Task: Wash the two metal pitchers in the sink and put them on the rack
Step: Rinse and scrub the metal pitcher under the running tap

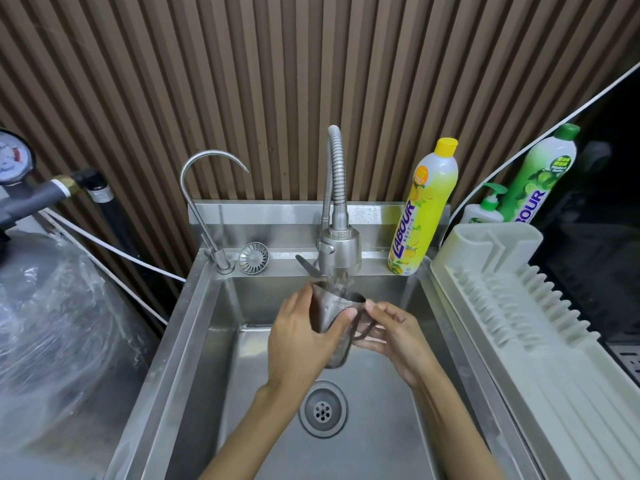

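Observation:
One metal pitcher (pixel 334 317) is held upright over the steel sink (pixel 194 327), directly under the spray head of the flexible tap (pixel 339 251), with water running into its mouth. My left hand (pixel 298 337) wraps around the pitcher's body from the left. My right hand (pixel 391 337) grips its dark handle on the right side. The white dish rack (pixel 512 306) stands to the right of the sink and holds nothing. A second pitcher is not in view.
A yellow dish soap bottle (pixel 422 209) stands on the sink's back ledge, with a green bottle (pixel 540 178) and a pump bottle (pixel 485 209) behind the rack. A thin curved tap (pixel 204 188) and a strainer (pixel 253 258) sit back left. The drain (pixel 322 408) is open below.

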{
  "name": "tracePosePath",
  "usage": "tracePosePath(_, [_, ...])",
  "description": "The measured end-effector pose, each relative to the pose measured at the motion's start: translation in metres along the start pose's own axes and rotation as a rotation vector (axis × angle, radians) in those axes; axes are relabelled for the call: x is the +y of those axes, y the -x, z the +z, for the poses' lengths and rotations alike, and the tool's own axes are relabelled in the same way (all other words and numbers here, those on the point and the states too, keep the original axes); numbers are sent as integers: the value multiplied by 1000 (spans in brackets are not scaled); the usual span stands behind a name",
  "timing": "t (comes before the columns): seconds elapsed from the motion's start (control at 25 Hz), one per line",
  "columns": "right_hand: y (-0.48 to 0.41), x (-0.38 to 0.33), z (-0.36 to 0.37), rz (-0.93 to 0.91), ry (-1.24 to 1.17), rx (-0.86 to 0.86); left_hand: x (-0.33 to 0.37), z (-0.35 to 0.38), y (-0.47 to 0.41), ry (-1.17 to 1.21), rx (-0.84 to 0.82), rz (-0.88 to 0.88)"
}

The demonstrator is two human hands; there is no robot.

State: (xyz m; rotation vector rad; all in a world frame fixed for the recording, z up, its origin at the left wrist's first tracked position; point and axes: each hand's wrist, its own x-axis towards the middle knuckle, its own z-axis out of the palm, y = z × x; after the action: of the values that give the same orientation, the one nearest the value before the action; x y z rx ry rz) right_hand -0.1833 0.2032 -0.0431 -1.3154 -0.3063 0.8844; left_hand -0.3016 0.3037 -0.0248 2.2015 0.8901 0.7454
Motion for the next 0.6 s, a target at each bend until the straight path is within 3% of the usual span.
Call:
tracePosePath(0.08, [1, -16, 0, 15, 228, 70, -7, 5, 3, 115, -44, -148])
tracePosePath(0.16, [4, -32, 1, -167, 539, 204, -15, 11, 1, 459, -218, -290])
tracePosePath(0.24, [10, -42, 9, -380, 749, 269, -19, 18, -5, 758, -342, -318])
tracePosePath(0.36, [15, -38, 16, -558, 694, 158, -17, 22, -19, 950, -265, -220])
tracePosePath(0.44, [12, -25, 16, -575, 542, 113, -17, 20, -26, 939, -203, -153])
tracePosePath(0.6, [-4, 9, 16, -364, 88, -13, -14, -1, -24, 502, -113, 102])
